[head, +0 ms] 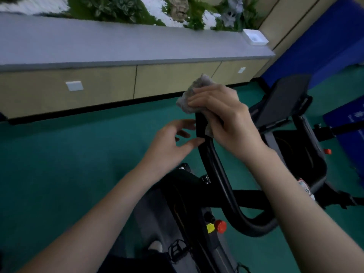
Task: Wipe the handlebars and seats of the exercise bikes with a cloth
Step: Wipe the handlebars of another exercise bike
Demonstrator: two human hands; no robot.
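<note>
A green floor (59, 154) fills the left of your view, from 7 to 10 o'clock. Across the top, from 10 to 1 o'clock, runs a long tan cabinet (98, 89) with a grey top, and a blue mat (315, 46) stands at 2 o'clock.

The black exercise bike (177, 203) lies below you at 5 to 6 o'clock. Its handlebar (220, 174) rises as a curved black loop from 5 o'clock up to the centre. A dark screen panel (283, 99) sits tilted at 2 o'clock, just right of your hands.

Your right hand (226, 117), just above centre toward 1 o'clock, is closed over the top end of the handlebar. Its fingers curl round a grey cloth (195, 91) and clamp it against the bar. The cloth bunches out past your fingertips toward 12 o'clock, and a corner hangs below your palm against the bar.

Your left hand (171, 146) is at centre, at 9 o'clock from the bar. Its fingers are spread and loosely bent, holding nothing. The thumb tip reaches the bar's left edge; whether it touches is unclear.

A small white tray (255, 37) rests on the cabinet top at 1 o'clock. A red knob (220, 226) sticks out of the bike frame at 5 o'clock, and a black pedal (177, 251) shows at 6 o'clock.
</note>
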